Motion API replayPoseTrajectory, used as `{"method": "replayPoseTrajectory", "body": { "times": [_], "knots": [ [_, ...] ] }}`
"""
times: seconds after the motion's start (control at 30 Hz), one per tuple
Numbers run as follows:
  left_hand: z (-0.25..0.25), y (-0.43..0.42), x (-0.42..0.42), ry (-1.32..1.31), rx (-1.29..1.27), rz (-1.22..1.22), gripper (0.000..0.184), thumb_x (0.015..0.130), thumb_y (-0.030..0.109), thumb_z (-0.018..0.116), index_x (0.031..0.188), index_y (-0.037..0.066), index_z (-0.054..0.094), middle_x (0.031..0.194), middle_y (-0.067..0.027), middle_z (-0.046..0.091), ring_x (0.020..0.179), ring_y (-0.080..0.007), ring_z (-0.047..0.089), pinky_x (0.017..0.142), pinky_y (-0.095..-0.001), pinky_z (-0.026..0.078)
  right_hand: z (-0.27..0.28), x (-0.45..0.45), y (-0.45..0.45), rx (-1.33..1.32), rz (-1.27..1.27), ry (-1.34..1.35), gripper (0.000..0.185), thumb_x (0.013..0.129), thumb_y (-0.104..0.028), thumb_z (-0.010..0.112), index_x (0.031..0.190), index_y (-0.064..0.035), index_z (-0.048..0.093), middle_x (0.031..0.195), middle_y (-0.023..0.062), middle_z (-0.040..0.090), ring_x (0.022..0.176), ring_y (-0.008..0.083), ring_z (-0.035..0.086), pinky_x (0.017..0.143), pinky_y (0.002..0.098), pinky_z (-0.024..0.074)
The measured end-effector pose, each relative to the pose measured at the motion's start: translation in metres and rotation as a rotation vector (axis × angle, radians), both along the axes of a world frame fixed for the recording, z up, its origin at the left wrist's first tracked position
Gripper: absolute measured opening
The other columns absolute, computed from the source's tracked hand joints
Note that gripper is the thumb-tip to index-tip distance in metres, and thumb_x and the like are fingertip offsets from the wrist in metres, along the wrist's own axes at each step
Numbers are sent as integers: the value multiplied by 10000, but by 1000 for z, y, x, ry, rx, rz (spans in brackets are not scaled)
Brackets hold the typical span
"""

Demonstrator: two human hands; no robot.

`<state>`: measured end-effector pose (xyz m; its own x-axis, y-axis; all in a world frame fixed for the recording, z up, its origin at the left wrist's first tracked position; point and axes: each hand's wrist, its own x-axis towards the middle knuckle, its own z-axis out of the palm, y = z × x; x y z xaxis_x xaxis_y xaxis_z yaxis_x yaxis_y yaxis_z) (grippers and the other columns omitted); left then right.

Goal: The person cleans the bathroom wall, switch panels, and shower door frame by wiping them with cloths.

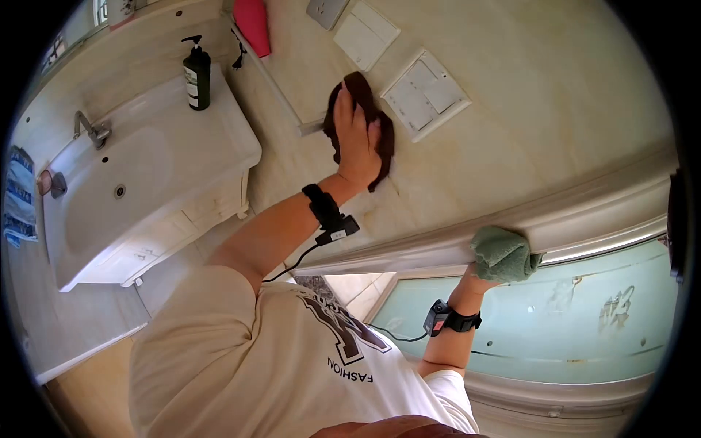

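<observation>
A dark brown cloth (385,146) lies against the pale marbled wall, beside the end of a metal rail (274,87). My left hand (355,150) holds it there, the palm pressed on it and the fingers stretched over it towards the top. Just right of that hand is a white switch plate (426,95). Lower on the right, a green cloth (504,253) covers most of my right hand (478,277), which holds it at the light door frame (584,228). The fingers of that hand are hidden by the cloth.
At the left stands a white washbasin (157,157) with a tap (93,131) and a dark pump bottle (197,77). A pink object (252,25) hangs near the rail. A frosted glass panel (562,314) is at the lower right. Blue patterned fabric (20,196) hangs far left.
</observation>
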<state>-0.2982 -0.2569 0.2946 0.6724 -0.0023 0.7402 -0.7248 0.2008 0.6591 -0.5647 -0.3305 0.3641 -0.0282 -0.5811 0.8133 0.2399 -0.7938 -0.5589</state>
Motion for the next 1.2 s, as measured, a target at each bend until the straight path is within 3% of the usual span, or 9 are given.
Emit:
{"method": "replayPoseTrajectory", "body": {
  "times": [0.07, 0.1, 0.17, 0.27, 0.37, 0.57, 0.83, 1.07, 1.2],
  "knots": [
    [9, 1, 11, 185, -191, -31, 402, 839, 23, 587, 1223, -55, 493, 1344, -275, 366, 1225, -433, 342, 1054, -488, 256, -3, -6, -3, 162, 133, -62, 657, 845, -297, 650, 1352, -10, 345, 1244, 108, 514, 1062, 235, 552, 924, 393, 484],
    [15, 7, 17, 37, -85, 174, 372, 781, -12, 657, 1143, -2, 575, 1181, -203, 453, 1079, -363, 402, 958, -449, 322, -3, -6, -3, 215, 176, -86, 718, 822, -309, 678, 1368, -18, 314, 1260, 111, 503, 1085, 241, 545, 947, 397, 478],
    [45, 20, 25, -22, -108, 221, 339, 775, -3, 668, 1106, -1, 594, 1154, -195, 458, 1065, -352, 403, 927, -435, 331, -5, -4, 4, -64, -37, 111, 750, 802, -342, 696, 1356, -6, 319, 1245, 129, 509, 1064, 243, 552, 935, 392, 479],
    [96, 26, 41, -139, -323, 197, 295, 742, 78, 728, 1016, 12, 640, 1029, -156, 512, 980, -335, 454, 842, -397, 386, -14, -10, -6, -132, -117, 153, 770, 789, -362, 706, 1347, 3, 320, 1223, 143, 516, 1042, 241, 557, 913, 384, 485],
    [116, 17, 38, -187, -148, 42, 300, 838, 131, 652, 1083, -32, 591, 1193, -228, 518, 1075, -406, 474, 934, -425, 394, -12, -11, -1, -76, 7, 94, 760, 807, -249, 711, 1396, -39, 278, 1250, 133, 492, 989, 231, 562, 871, 389, 521],
    [36, 19, 14, -193, -54, -8, 353, 799, 88, 640, 1122, -39, 577, 1197, -209, 511, 1089, -414, 458, 954, -475, 379, -10, -3, 1, -141, -137, 63, 697, 819, -356, 674, 1318, 10, 353, 1196, 127, 529, 1011, 230, 554, 893, 377, 491],
    [109, 29, 30, -239, -218, -180, 176, 825, 35, 591, 982, -36, 557, 1016, -197, 571, 1023, -419, 492, 894, -466, 413, -10, -6, 1, -54, -137, 66, 694, 846, -325, 657, 1357, -4, 314, 1256, 134, 490, 1051, 233, 536, 935, 386, 482],
    [15, 26, 24, -192, -44, -159, 83, 805, 9, 605, 845, -4, 534, 870, -162, 559, 924, -410, 498, 871, -449, 424, -15, -10, -6, -123, -218, 156, 696, 841, -351, 656, 1343, 9, 336, 1255, 134, 505, 1062, 231, 545, 927, 376, 488],
    [66, 45, 24, -175, -73, -225, 94, 821, 7, 586, 807, -8, 494, 843, -177, 537, 888, -411, 485, 787, -446, 425, -31, -24, -24, -164, -44, 137, 650, 922, -331, 565, 1414, -22, 273, 1346, 168, 433, 1144, 269, 509, 1017, 430, 441]
  ]
}}
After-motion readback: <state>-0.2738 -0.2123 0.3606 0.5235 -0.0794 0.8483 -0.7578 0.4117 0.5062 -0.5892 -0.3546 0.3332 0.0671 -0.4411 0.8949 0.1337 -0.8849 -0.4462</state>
